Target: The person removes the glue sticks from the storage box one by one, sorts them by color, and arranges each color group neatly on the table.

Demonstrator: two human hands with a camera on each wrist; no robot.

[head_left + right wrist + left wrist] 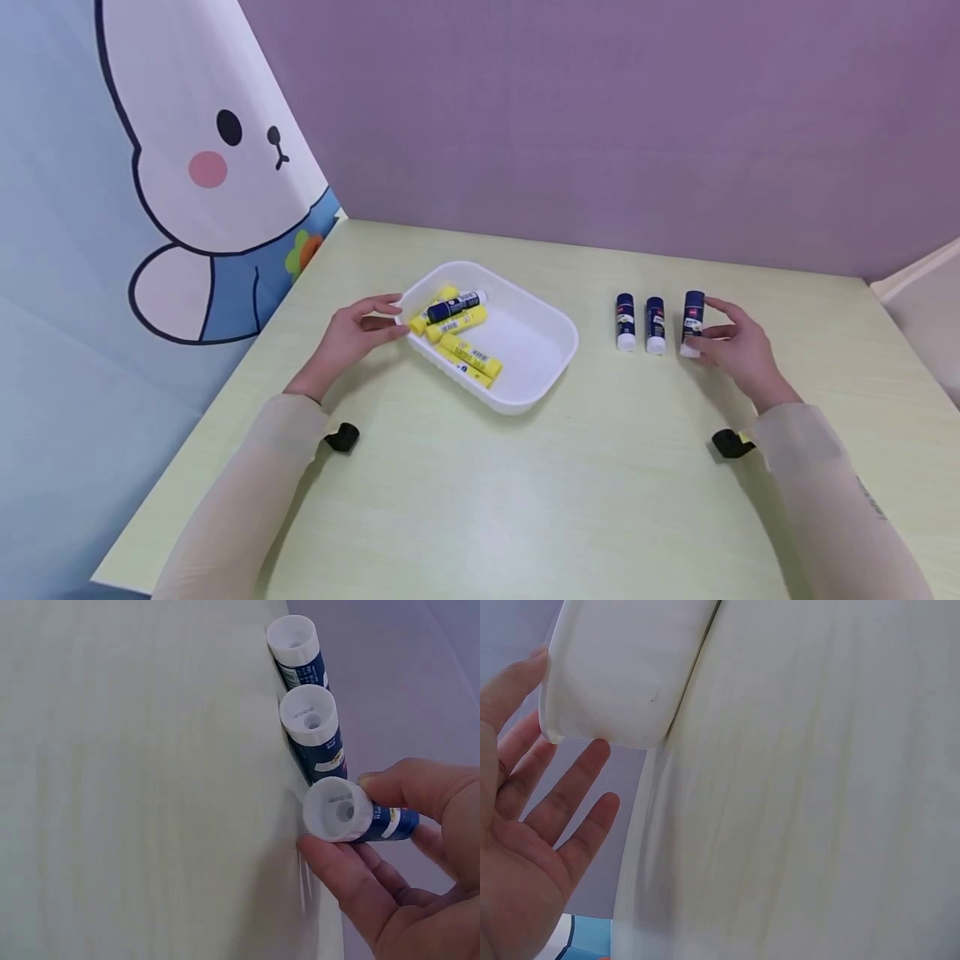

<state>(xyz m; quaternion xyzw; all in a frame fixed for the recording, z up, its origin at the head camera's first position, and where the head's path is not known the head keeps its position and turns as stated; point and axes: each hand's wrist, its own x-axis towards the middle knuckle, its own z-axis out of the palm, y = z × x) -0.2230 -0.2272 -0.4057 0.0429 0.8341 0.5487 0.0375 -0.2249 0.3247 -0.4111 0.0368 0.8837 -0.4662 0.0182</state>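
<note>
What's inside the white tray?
White tray: four yellow tubes and one navy tube with a white end show, plus bare floor toward the right. The navy tube covers part of a yellow one; another yellow is partly hidden. The floor under them can't be seen.

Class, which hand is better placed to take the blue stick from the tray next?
Probably the left hand: it touches the tray near the blue stick, while the right hand grips another stick.

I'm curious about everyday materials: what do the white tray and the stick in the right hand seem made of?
The white tray: probably plastic, smooth with a soft sheen; its corners are rounded, as if moulded.
The stick: likely plastic too; its white end is smooth and hollowed. Its printed blue part could be a label.
</note>
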